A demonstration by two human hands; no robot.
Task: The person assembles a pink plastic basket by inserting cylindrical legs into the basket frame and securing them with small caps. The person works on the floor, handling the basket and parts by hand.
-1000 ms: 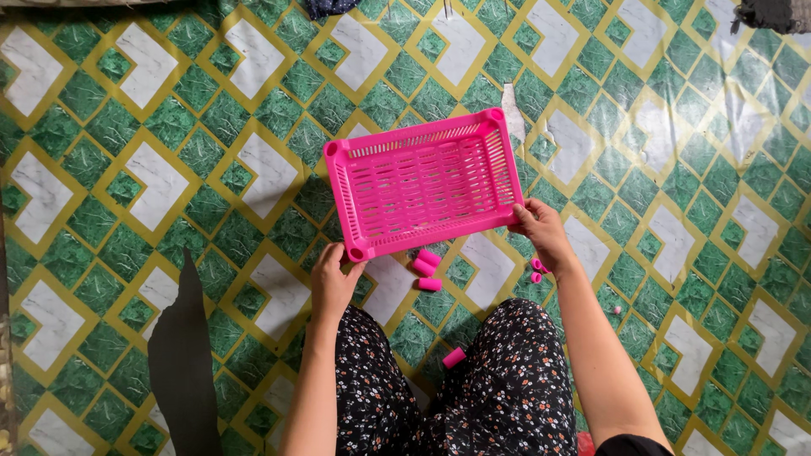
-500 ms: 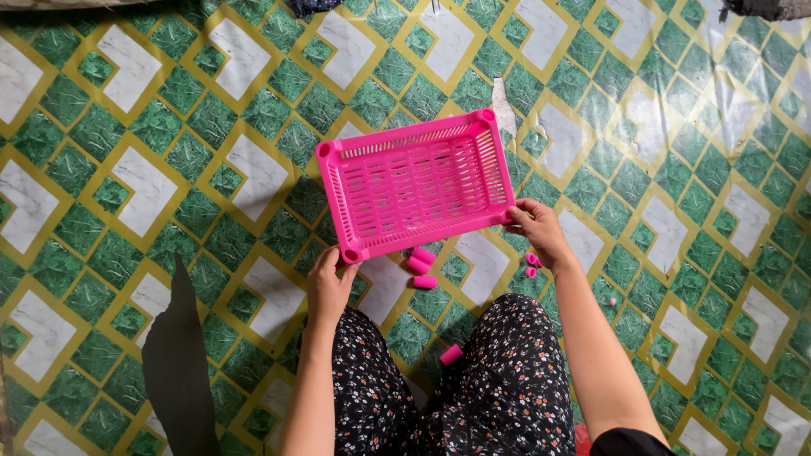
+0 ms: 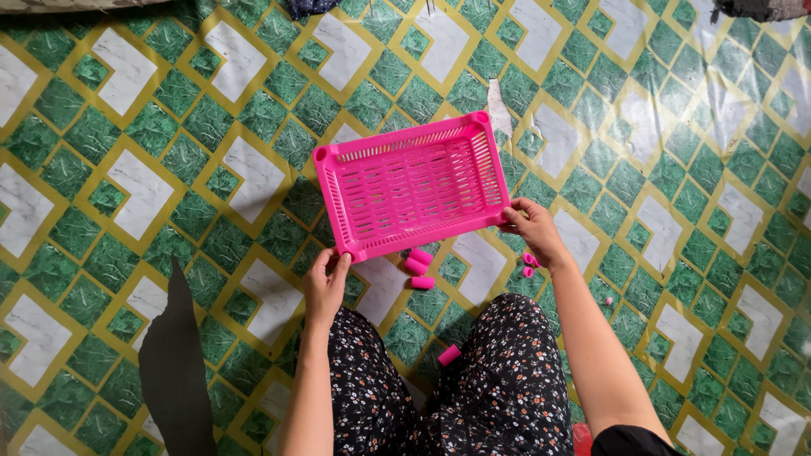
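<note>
Pink slatted plastic basket [image 3: 411, 186] at the centre of the frame, held above a green, white and gold patterned floor covering [image 3: 169, 169], open side up, its long axis tilted a little so the right end sits higher in the picture. Left hand [image 3: 325, 283] below the basket's lower-left corner, fingers closed on that corner. Right hand [image 3: 530, 230] at the lower-right corner, fingers and thumb pinched on the rim there. Three short pink tubes [image 3: 417, 268] on the floor just under the basket's near edge, between the two hands. Two smaller pink pieces [image 3: 528, 264] just beside the right wrist. One more pink tube [image 3: 450, 355] lower down, between the knees in dark flowered trousers [image 3: 507, 380]. Dark shadow shape [image 3: 176, 363] at lower left.
</note>
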